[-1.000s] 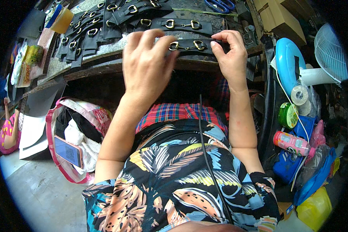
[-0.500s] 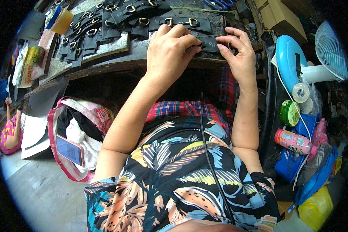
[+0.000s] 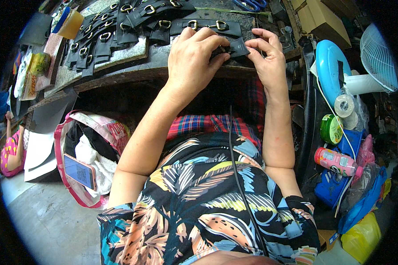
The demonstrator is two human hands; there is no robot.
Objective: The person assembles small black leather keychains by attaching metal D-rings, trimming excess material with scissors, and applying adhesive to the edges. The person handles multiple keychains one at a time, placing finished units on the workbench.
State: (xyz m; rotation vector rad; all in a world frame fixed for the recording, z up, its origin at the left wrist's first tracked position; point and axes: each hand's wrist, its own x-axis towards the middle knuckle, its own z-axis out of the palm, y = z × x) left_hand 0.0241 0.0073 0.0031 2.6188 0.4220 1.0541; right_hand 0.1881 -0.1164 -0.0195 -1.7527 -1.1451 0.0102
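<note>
A small black leather piece (image 3: pixel 239 47) with a faint pale mark is held up at the near edge of the workbench, between my two hands. Thumb and forefinger of my left hand (image 3: pixel 193 56) pinch its left end, and that hand hides part of it. At the right end, the thumb and fingertips of my right hand (image 3: pixel 269 54) close on its edge. Just beyond lies a black leather strap (image 3: pixel 229 29) with brass-coloured rings. Further left, many similar straps with metal buckles (image 3: pixel 105 38) lie in overlapping rows.
The workbench's front edge (image 3: pixel 157 73) curves across before me. To the left, a pink-trimmed bag (image 3: pixel 59 152) holds a phone (image 3: pixel 80 171) and white cloth. On the right are a blue and white fan (image 3: pixel 334 62), a pink bottle (image 3: pixel 336 161) and a green round container (image 3: pixel 331 129). Another person's arm shows far left.
My right hand has shifted slightly left, its thumb and fingers now closed on the leather piece's right end. The piece has tilted, right end raised. My left hand stays almost still.
</note>
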